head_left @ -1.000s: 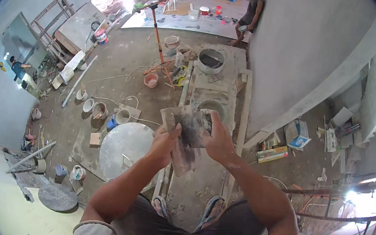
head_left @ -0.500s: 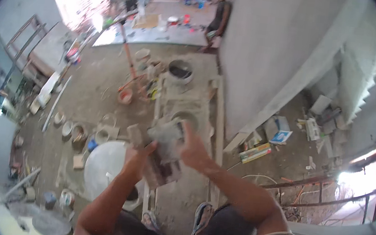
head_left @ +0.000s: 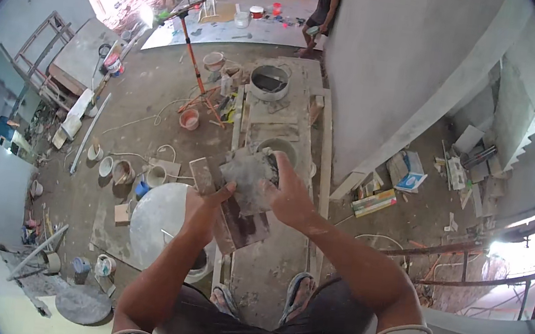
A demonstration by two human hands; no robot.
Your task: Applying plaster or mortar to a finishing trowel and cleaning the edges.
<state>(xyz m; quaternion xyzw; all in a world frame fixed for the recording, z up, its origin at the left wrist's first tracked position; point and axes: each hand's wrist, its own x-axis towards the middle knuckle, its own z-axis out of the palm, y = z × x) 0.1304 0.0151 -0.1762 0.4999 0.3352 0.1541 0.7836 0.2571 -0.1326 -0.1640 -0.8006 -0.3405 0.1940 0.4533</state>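
My left hand (head_left: pixel 203 209) is closed around a long plaster-smeared board (head_left: pixel 245 230), brown on its face and tilted in front of me. Over its upper part lies the flat grey blade of a plastering trowel (head_left: pixel 243 176), coated with pale plaster. My right hand (head_left: pixel 289 200) grips the trowel from the right side; its handle is mostly hidden by my fingers. My left thumb rests near the blade's lower left edge.
I stand on a raised plank platform (head_left: pixel 263 260). On it are a bucket of dark mix (head_left: pixel 269 84) and a second bucket (head_left: pixel 283 147). A large white drum (head_left: pixel 157 223) stands left. An orange tripod (head_left: pixel 191 57) is farther off. A person (head_left: pixel 323 13) leans by the wall.
The view has shifted, so the surroundings sit further right in the picture. Both hands keep hold of the board and trowel, with the trowel blade still overlapping the board.
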